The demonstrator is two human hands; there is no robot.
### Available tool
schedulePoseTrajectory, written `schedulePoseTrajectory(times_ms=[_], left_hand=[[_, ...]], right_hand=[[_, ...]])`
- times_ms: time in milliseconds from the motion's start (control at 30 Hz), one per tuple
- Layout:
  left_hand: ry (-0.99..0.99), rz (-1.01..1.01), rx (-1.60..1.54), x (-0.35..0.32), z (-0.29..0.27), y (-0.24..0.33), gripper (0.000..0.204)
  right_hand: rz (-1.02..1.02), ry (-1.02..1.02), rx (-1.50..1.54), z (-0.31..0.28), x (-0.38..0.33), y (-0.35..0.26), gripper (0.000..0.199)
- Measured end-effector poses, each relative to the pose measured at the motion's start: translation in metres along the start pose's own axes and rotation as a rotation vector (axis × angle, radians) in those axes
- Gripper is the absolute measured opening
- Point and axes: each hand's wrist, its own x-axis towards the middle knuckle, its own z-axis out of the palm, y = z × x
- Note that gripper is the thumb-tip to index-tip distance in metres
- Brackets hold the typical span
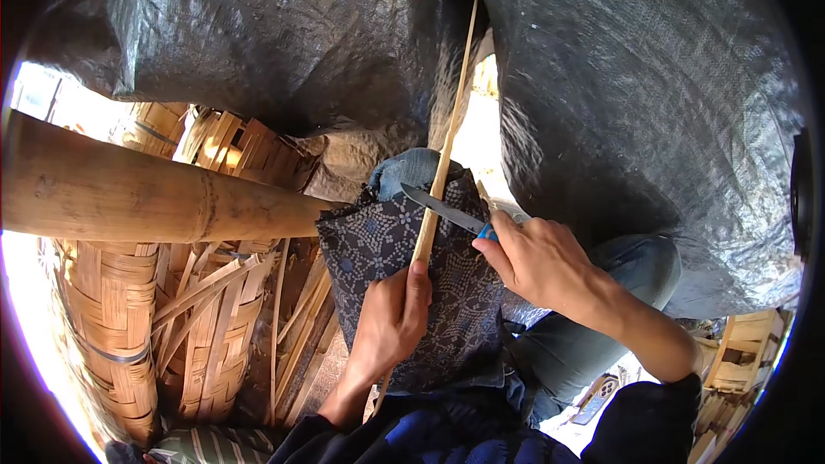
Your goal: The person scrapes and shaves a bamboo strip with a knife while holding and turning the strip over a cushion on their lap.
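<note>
A long, thin bamboo strip (445, 159) runs from my lap up to the gap between dark sheets. My left hand (393, 318) is closed around its lower part, thumb lying along the strip. In my right hand (541, 262) is a knife (443, 208) with a blue handle, its blade lying across the strip and pointing left. The fingers wrap the handle, so most of it is hidden. Beneath both, a dark patterned cloth (369, 245) covers my thigh, with jeans (593, 326) showing beside it.
A thick bamboo pole (163, 185) juts in from the left and ends at the cloth. Woven bamboo baskets (112, 318) and loose strips (301, 335) stand below it. Dark plastic sheeting (636, 77) hangs ahead. A wooden crate-like frame (748, 348) is at the right.
</note>
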Motion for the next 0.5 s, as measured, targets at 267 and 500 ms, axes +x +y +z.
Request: schedulePoseTrajectory(times_ms=[267, 500], left_hand=[[0.09, 0.008, 0.091, 0.002, 0.007, 0.009, 0.04], [0.065, 0.003, 0.001, 0.005, 0.008, 0.004, 0.04]], right_hand=[[0.071, -0.037, -0.03, -0.014, 0.008, -0.01, 0.04], [0.079, -0.035, -0.07, -0.013, 0.023, -0.01, 0.042]])
